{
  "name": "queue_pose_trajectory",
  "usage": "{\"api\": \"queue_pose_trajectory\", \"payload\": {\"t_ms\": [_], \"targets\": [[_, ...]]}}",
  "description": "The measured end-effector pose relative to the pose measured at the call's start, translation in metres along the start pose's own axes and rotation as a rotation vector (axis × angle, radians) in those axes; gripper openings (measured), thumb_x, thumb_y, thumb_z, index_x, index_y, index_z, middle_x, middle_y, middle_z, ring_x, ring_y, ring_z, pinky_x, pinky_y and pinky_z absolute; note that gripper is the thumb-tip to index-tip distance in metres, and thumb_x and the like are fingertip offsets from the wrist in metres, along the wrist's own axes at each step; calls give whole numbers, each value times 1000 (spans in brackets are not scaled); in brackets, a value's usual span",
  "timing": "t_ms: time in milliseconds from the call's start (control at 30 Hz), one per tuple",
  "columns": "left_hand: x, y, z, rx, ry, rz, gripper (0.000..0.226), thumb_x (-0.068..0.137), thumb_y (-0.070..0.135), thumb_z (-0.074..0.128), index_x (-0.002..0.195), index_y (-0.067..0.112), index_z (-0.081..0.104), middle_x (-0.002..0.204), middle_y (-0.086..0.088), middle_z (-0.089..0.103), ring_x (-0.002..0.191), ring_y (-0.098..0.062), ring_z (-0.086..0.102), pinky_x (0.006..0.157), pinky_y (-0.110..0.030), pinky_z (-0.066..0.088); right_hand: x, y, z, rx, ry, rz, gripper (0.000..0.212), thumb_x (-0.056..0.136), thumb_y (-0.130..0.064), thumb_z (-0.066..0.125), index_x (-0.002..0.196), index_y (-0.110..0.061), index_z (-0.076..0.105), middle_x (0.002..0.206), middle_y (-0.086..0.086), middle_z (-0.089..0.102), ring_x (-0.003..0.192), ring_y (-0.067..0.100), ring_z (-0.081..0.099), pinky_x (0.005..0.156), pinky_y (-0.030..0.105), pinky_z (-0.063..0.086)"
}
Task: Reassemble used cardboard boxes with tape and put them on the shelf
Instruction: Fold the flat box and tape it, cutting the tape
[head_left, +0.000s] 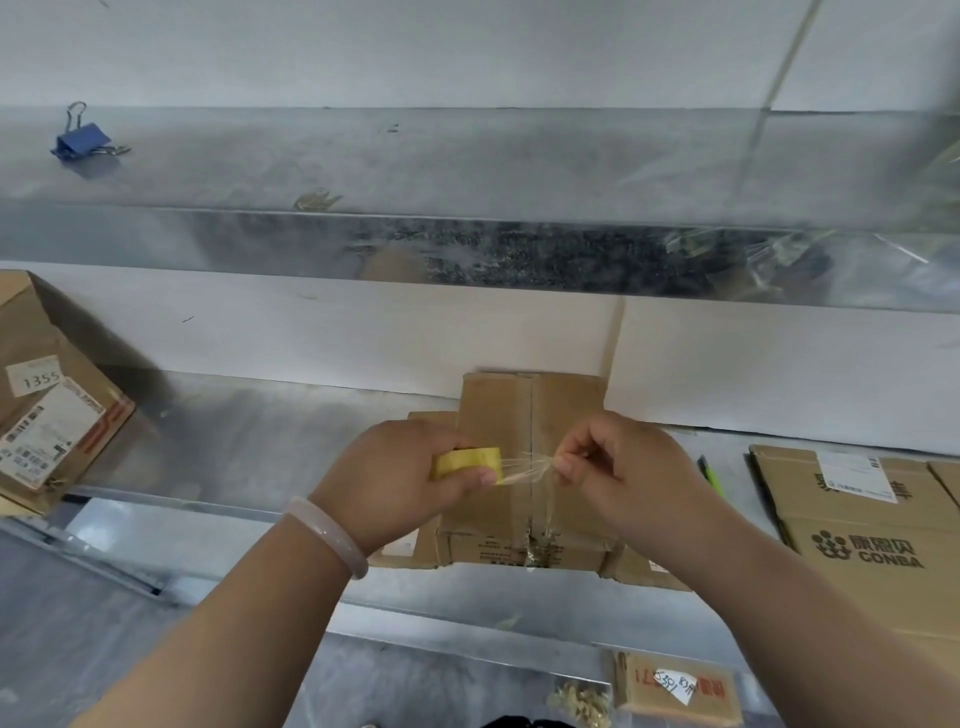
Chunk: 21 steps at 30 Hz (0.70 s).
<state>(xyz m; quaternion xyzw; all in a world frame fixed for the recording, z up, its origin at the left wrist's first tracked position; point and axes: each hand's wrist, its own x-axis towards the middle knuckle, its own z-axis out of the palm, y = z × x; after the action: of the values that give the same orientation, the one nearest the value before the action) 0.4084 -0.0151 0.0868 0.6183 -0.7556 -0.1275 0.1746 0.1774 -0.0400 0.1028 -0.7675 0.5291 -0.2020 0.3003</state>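
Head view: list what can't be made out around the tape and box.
- Tape roll: head view, mostly covered by the left hand; remaining tape unseen.
- Tape strand: thin, bunched; its end hidden in the pinch of the right hand.
- Box: seam's middle hidden behind both hands; front print too small.
- CONBA box: cut off by the right edge.

Upper shelf (415, 166) is carrying a blue binder clip (83, 139) far left; lower shelf (270, 441) is bearing a labelled box (57, 405) left, a small box (498, 415) centre, green pen (711, 475) and flattened cartons (857, 519) right.
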Motion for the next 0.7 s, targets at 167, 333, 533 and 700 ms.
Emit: {"api": "queue_pose_trajectory", "payload": {"t_ms": [167, 333, 533, 700], "targets": [[3, -5, -1, 21, 51, -65, 61, 58, 91, 36, 69, 38, 62, 66, 11, 63, 67, -3, 58, 59, -16, 36, -5, -2, -9, 39, 11, -18, 13, 95, -28, 60, 83, -31, 60, 84, -14, 71, 84, 3, 64, 78, 23, 52], [0, -18, -1, 208, 127, -76, 87, 53, 101, 7, 57, 28, 52, 52, 7, 52, 54, -4, 52, 56, -21, 28, -5, -2, -16, 70, 60, -35, 15, 94, -27, 61, 80, -33, 61, 82, -15, 70, 84, 0, 63, 76, 20, 49], [-13, -43, -3, -122, 132, -181, 64, 66, 86, 33, 53, 27, 53, 52, 2, 51, 52, -10, 49, 54, -27, 35, -8, 10, -24, 94, 101, 3, 19, 93, -25, 63, 76, -33, 60, 80, -28, 69, 82, 2, 66, 74, 22, 48], [-21, -54, 3, 145, 317, -100, 63, 94, 61, 24, 48, 19, 27, 41, 3, 27, 40, -21, 37, 49, -26, 21, -19, 21, -24, 132, 114, 44, 14, 92, -20, 63, 79, -27, 62, 74, -27, 69, 76, -5, 65, 74, 24, 49]]}}
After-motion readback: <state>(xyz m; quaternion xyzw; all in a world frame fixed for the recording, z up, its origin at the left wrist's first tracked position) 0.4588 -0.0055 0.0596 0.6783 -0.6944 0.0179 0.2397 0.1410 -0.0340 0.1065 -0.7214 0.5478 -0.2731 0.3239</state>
